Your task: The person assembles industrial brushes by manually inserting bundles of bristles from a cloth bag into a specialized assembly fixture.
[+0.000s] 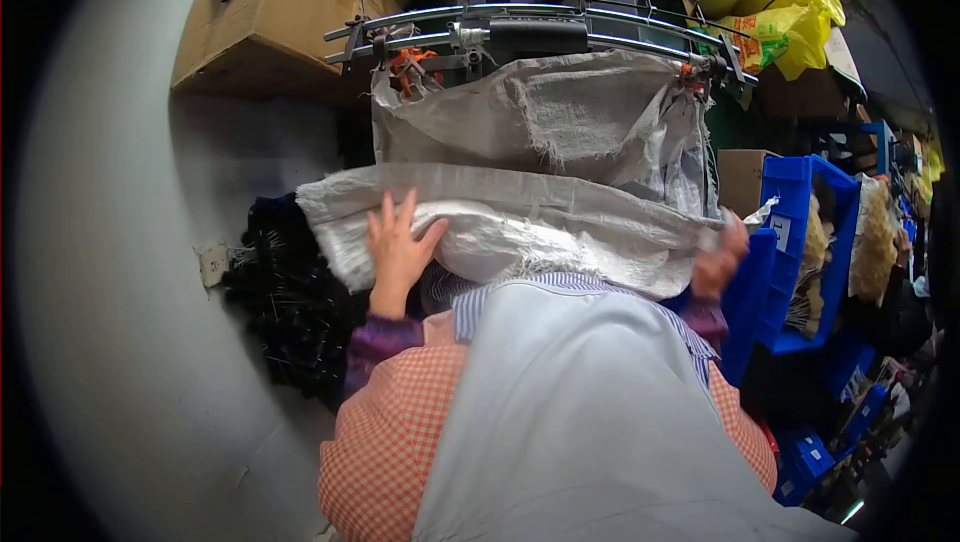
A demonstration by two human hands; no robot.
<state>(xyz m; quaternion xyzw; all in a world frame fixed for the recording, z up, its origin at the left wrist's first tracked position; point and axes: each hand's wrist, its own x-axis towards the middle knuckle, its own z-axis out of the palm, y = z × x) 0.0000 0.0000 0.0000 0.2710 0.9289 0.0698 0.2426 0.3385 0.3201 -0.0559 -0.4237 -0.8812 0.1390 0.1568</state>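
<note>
A whitish woven plastic sheet (480,187) with frayed edges lies folded across my lap. My left hand (402,247) rests on its left part, fingers spread and the thumb held apart. At the sheet's right end is my right hand (718,257), blurred; whether its fingers grip the edge cannot be made out. Behind, a similar sheet of woven cloth (590,112) hangs below the metal rails of a machine (540,32), near orange clamps (412,72) at its upper left. A pale grey apron (560,392) covers my front.
A big cardboard box (275,17) juts out at the upper left. Black bristly material (285,292) is heaped between my left arm and the pale wall (110,242). On the right stand a blue plastic bin (780,262) with pale bristle bundles and yellow bags (790,22) farther back.
</note>
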